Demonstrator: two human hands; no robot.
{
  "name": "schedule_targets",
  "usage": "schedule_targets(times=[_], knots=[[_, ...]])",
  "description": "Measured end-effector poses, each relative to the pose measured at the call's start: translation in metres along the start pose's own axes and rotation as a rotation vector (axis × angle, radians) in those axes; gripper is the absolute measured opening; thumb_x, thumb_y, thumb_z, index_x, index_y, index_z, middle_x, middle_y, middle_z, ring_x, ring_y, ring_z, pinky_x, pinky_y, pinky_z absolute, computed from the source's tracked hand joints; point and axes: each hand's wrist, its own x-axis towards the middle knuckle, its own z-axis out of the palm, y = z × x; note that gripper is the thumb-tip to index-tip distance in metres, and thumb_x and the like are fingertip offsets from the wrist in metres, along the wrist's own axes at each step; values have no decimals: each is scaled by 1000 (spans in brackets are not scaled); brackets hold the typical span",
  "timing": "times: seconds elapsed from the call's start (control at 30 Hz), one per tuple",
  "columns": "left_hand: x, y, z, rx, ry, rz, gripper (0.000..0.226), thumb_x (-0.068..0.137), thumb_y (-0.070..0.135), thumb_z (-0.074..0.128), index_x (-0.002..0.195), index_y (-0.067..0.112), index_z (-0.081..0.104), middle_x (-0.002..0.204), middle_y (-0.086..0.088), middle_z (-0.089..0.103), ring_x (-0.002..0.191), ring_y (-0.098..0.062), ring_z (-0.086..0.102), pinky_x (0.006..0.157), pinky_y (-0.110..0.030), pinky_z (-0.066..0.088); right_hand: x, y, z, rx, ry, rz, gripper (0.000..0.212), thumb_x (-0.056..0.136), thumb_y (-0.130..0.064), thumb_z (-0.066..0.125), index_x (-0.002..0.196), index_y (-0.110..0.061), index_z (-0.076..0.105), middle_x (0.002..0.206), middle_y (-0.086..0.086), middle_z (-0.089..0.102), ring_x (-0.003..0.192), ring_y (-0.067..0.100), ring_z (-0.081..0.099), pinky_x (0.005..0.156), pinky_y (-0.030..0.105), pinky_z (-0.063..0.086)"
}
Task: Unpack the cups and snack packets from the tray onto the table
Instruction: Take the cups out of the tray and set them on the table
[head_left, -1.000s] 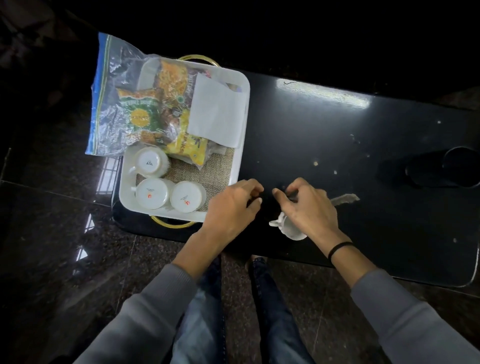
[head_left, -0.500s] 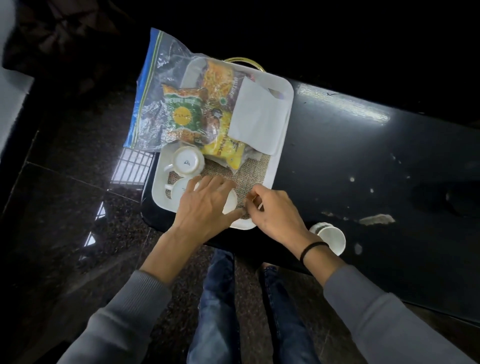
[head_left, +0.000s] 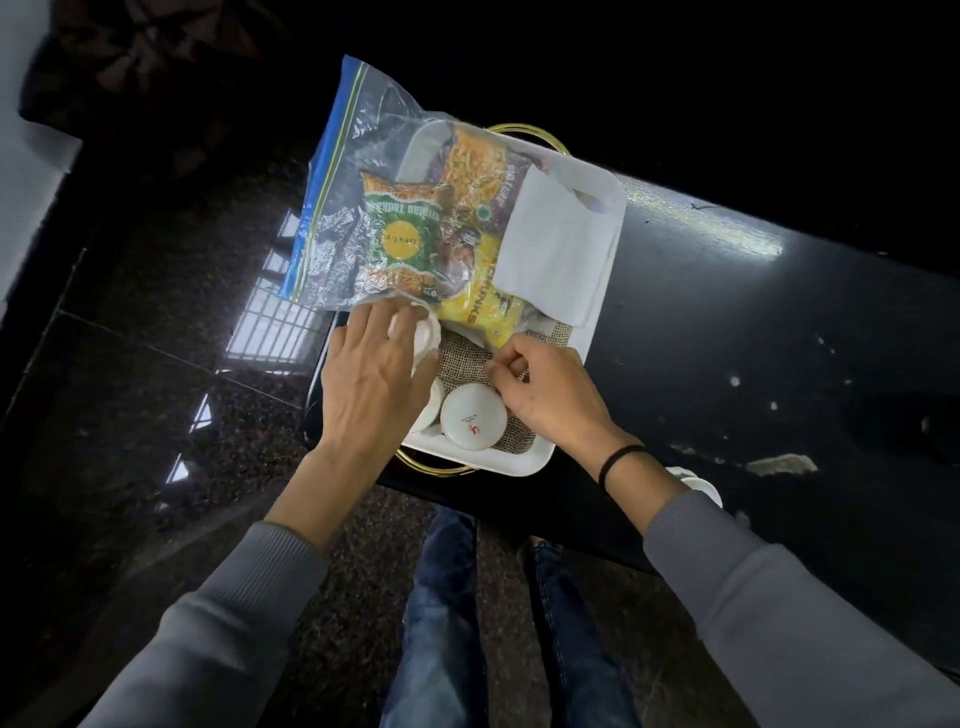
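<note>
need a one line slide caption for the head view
Both hands, left hand and right hand, reach among upturned cups on a white tray beside bagged snack packets.

At frame centre, the left hand (head_left: 371, 379) lay spread over an upturned cup (head_left: 422, 338) in the white tray (head_left: 602, 312); the right hand (head_left: 550, 395) curled beside another cup (head_left: 472, 418). Snack packets (head_left: 467, 234) filled the tray's upper half.

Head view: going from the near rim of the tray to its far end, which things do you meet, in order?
Near gold handle → upside-down cup → burlap mat → yellow snack packet → green snack packet → orange snack packet → far gold handle.
</note>
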Motion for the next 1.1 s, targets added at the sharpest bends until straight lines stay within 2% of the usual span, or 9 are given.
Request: schedule_targets(times=[0.2, 0.37, 0.53, 0.63, 0.8, 0.9, 0.93, 1.0, 1.1], knots=[[16, 2, 8, -64, -23, -103, 47, 82, 29, 78, 117, 13, 51, 113, -7, 58, 99, -28, 58, 70, -36, 49, 7, -7, 2, -12, -4, -1, 16, 98, -34, 63, 99, -21, 72, 85, -1, 74, 85, 19, 70, 78, 44, 60], [27, 4, 13, -59, -78, -145, 61, 81, 28, 79, 130, 11, 47, 128, -10, 55, 111, -31, 59, 79, -40, 54, 7, -8, 0, 4, 7, 4, 19, 99, -35, 62, 100, -18, 71, 86, -1, 74, 85, 20, 70, 78, 44, 60], [20, 4, 6, -81, -25, -112, 55, 79, 26, 77, 127, 12, 53, 124, -10, 60, 103, -31, 62, 58, -34, 45, 4, -8, -3, 52, 47, -8, 19, 99, -37, 62, 102, -21, 71, 83, -12, 69, 82, 10, 67, 74, 34, 58], [17, 7, -3, -92, 16, -87, 54, 77, 26, 78, 125, 12, 56, 119, -10, 63, 97, -32, 63, 61, -32, 42, 1, -8, -8, 95, 67, -26, 16, 99, -36, 64, 102, -22, 71, 82, -17, 64, 82, 7, 66, 73, 29, 54], [13, 22, -24, -137, 48, 0, 56, 74, 25, 79, 125, 13, 59, 117, -8, 64, 95, -34, 65, 61, -33, 45, -6, -4, -19, 170, 77, -44, 14, 97, -35, 67, 105, -23, 69, 92, -11, 70, 76, 12, 70, 69, 28, 56], [10, 39, -35, -209, 55, -8, 57, 73, 34, 79, 124, 17, 59, 117, -4, 64, 95, -33, 64, 65, -39, 51, -13, 4, -26, 249, 72, -61, 27, 93, -30, 73, 119, -29, 65, 102, -17, 70, 77, 4, 68, 65, 16, 49], [10, 46, -37, -256, 64, -21, 58, 72, 38, 80, 123, 19, 60, 115, -2, 65, 94, -30, 64, 67, -39, 51, -16, 7, -29, 300, 56, -81, 38, 91, -26, 75, 126, -32, 62, 110, -18, 70, 82, 2, 68, 70, 15, 51], [10, 63, -41, -426, 56, -79, 60, 69, 46, 83, 120, 22, 63, 107, 4, 68, 90, -20, 65, 70, -35, 53, -21, 14, -34, 425, 23, -110, 59, 86, -17, 80, 137, -35, 57, 124, -16, 68, 99, 1, 69, 88, 27, 58], [16, 88, -42, -726, -81, -238, 62, 63, 52, 85, 117, 28, 67, 103, 11, 72, 92, -7, 70, 78, -31, 60, -30, 29, -45, 694, -13, -105, 75, 78, -3, 84, 141, -35, 57, 129, -1, 68, 120, 18, 66, 106, 43, 54]])
